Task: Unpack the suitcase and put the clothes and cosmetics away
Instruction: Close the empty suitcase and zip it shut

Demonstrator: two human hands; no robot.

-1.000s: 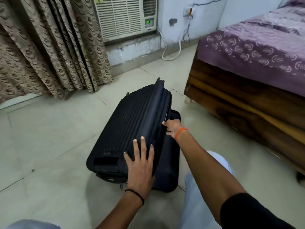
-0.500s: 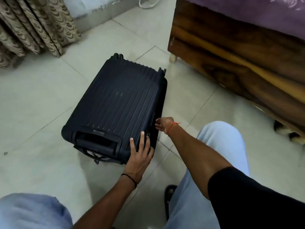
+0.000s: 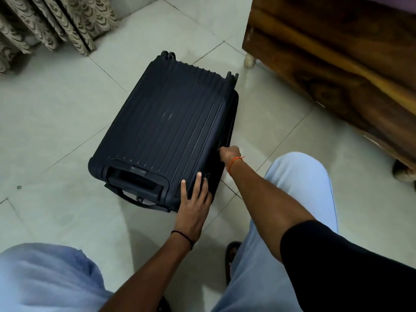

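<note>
A dark navy ribbed suitcase lies flat and closed on the tiled floor, handle end toward me and wheels at the far end. My left hand rests flat on its near right corner, fingers straight. My right hand is curled at the suitcase's right side seam, fingers tucked against the edge where the zip runs. What the fingers pinch is hidden. No clothes or cosmetics are visible.
A wooden bed frame stands close on the right, with one foot near the suitcase's far corner. Patterned curtains hang at the top left. My knees in light blue trousers fill the bottom of the view.
The suitcase has gone from tilted on its edge to lying flat on the floor. My right hand slid up along the side seam; my left hand stayed on the near corner.
</note>
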